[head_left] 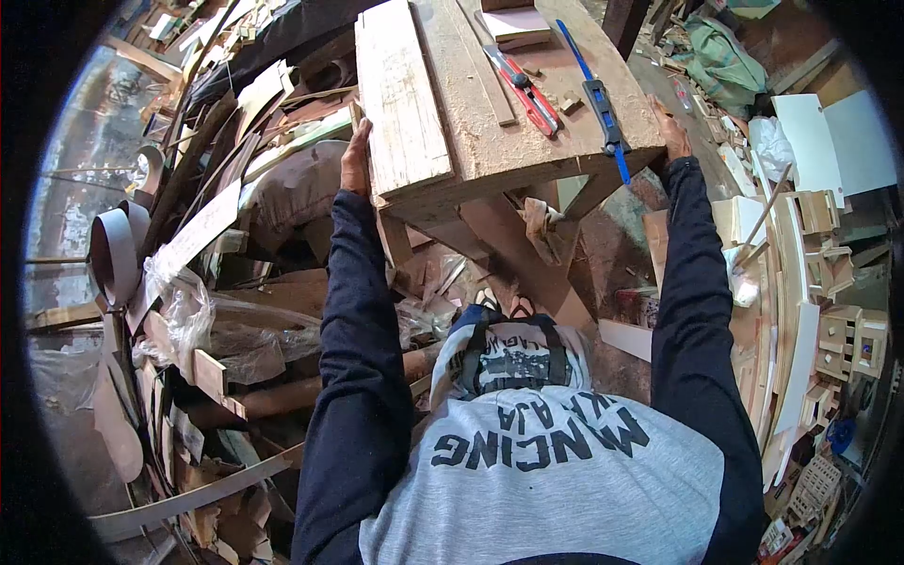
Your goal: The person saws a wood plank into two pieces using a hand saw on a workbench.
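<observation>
A small wooden table (499, 155) dusted with sawdust stands in front of me. My left hand (355, 162) grips its left edge, beside a pale wooden plank (403, 99) lying along that side. At the opposite edge, my right hand (670, 130) holds the table, its fingers partly hidden by the side. On the tabletop lie a red utility knife (527, 94) with its blade out and a long blue tool (599, 102) with a dark slider. A thin wood strip (485, 66) and a small block (515, 26) with a pale top rest near them.
Scrap wood (254, 160) is heaped on the left, with clear plastic sheeting (184, 306) and curved strips (118, 254). To the right are white panels (810, 141), small cut wooden pieces (852, 339) and a green sack (720, 61). More offcuts cover the floor by my feet.
</observation>
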`<state>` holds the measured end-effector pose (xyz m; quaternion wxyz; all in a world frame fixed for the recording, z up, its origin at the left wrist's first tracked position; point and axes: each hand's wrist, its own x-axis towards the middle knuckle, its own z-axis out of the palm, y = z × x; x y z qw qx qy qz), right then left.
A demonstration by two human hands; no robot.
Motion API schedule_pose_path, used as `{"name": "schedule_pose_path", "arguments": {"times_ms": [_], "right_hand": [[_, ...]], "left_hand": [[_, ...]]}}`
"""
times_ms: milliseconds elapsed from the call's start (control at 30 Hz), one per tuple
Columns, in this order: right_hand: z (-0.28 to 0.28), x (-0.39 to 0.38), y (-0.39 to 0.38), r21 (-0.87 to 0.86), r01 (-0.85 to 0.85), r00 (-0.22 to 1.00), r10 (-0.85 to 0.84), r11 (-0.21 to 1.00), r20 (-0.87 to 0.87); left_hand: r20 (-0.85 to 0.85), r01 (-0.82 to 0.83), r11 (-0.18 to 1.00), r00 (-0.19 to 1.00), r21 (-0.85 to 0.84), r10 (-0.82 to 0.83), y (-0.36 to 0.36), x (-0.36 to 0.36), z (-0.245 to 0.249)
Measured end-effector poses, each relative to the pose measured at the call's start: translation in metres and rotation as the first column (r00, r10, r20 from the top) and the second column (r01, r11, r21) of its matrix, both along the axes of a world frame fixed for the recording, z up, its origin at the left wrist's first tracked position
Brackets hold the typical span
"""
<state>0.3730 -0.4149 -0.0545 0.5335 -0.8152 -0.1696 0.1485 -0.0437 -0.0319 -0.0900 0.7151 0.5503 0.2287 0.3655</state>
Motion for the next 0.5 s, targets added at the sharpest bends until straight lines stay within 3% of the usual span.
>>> {"name": "schedule_pose_path", "arguments": {"times_ms": [33,133,167,233,267,367,500], "right_hand": [[-0.003,0.001,0.0,-0.048,-0.058,0.991,0.063,0.997,0.117],[-0.041,0.019,-0.009,-0.219,-0.19,0.862,0.269,0.957,0.429],[-0.051,0.025,-0.013,-0.286,-0.214,0.789,0.338,0.934,0.514],[-0.056,0.022,-0.016,-0.204,-0.244,0.737,0.318,0.948,0.596],[-0.057,0.024,-0.016,-0.188,-0.252,0.722,0.314,0.949,0.616],[-0.049,0.013,-0.016,-0.082,-0.257,0.79,0.258,0.963,0.556],[-0.037,-0.005,-0.018,0.087,-0.23,0.897,0.176,0.969,0.406]], "left_hand": [[0.062,0.068,0.997,0.996,0.035,-0.07,0.023,-0.004,-0.026],[-0.063,-0.095,0.995,0.994,-0.014,0.094,-0.051,0.004,0.062],[-0.025,-0.066,0.998,0.997,0.02,0.067,-0.048,0.002,0.056],[-0.03,-0.108,0.992,0.994,-0.063,0.107,-0.054,0.007,0.065],[-0.034,-0.132,0.986,0.991,-0.104,0.129,-0.058,0.007,0.069],[-0.039,-0.066,0.998,0.997,-0.001,0.066,-0.047,0.002,0.061],[-0.048,-0.13,0.985,0.991,-0.112,0.126,-0.063,0.007,0.081]]}}
